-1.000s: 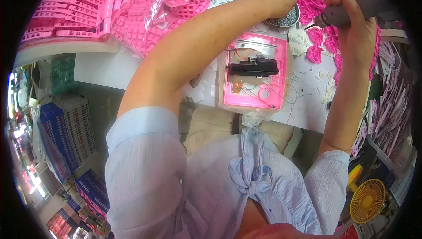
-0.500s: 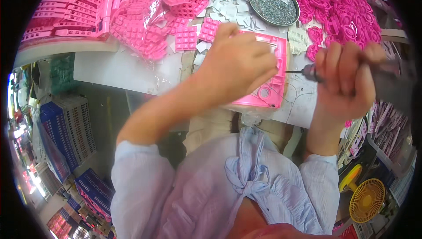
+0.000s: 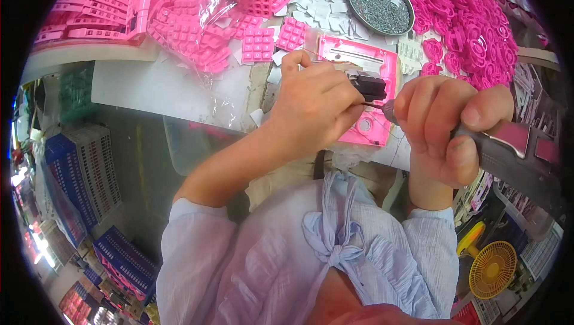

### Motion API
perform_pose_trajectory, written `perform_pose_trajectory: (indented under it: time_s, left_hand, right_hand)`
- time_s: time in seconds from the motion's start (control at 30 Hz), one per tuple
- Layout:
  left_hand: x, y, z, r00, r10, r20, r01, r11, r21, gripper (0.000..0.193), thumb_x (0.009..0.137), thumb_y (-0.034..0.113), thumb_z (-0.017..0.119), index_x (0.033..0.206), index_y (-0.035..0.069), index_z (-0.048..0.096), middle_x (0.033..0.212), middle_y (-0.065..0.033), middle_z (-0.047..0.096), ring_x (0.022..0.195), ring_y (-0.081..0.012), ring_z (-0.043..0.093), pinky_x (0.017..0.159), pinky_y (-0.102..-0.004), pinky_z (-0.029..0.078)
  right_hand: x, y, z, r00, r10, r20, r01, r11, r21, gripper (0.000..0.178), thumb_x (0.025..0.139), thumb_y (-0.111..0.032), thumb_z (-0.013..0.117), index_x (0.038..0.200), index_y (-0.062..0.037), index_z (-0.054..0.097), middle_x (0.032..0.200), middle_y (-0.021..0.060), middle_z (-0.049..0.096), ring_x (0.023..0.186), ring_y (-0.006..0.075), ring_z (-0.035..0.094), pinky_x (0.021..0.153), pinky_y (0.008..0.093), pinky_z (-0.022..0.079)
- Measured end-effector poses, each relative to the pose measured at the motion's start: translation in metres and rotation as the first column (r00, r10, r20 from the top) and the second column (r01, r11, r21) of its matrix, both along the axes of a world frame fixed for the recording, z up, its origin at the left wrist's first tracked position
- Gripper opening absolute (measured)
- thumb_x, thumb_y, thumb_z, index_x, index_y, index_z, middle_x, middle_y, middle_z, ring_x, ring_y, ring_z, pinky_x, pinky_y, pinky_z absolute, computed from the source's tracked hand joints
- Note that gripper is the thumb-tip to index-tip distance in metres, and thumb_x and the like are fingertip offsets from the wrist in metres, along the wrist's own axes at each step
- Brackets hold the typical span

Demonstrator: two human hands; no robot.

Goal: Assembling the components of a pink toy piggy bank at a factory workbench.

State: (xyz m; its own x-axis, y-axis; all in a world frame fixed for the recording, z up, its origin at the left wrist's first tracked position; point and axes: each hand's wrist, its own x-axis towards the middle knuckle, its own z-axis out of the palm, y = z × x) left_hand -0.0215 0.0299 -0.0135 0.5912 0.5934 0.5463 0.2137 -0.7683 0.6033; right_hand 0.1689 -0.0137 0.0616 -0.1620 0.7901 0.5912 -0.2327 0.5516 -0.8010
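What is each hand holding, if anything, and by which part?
The right hand grips the grey power driver around its front body, behind the chuck. Whether the left hand, at the black part, holds anything cannot be told.

**Markings: keypads and one paper scrap**

Two loose pink keypads [image 3: 258, 44] on the bench: small pale characters on the keys, one per key where visible. Similar marks, fainter, on the keypad pile [image 3: 194, 41] under clear plastic. Paper scrap [image 3: 409, 56] below the round dish [image 3: 382, 31]: rows of fine dark print, probably text, too small to read from here.
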Motion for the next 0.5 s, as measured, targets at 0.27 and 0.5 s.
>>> perform_pose_trajectory:
  time_s: [0.27,0.5]
  left_hand:
    - [-0.014,-0.002,-0.008,0.940,0.224,-0.259,-0.208,0.974,0.086,0.048,0.074,0.031,0.085,0.115,0.017,0.065,0.099,0.0024,0.067,0.091,-0.0190,0.059,0.086,-0.0407,0.030]
    - [-0.017,0.000,-0.033,0.975,0.167,-0.146,-0.153,0.983,0.105,0.049,0.073,0.035,0.083,0.115,0.016,0.065,0.099,0.0022,0.068,0.088,-0.0188,0.060,0.086,-0.0405,0.030]
  right_hand:
    - [-0.004,0.018,-0.024,0.990,-0.073,-0.118,0.075,0.997,0.016,0.028,0.096,-0.013,0.063,0.116,-0.0082,0.044,0.067,0.0039,0.051,0.054,0.0141,0.048,0.054,0.0327,0.045]
    - [-0.008,0.033,-0.045,0.994,-0.034,-0.108,0.041,0.997,0.064,0.030,0.093,-0.004,0.064,0.113,-0.0040,0.042,0.069,0.0087,0.053,0.055,0.0164,0.051,0.053,0.0337,0.048]
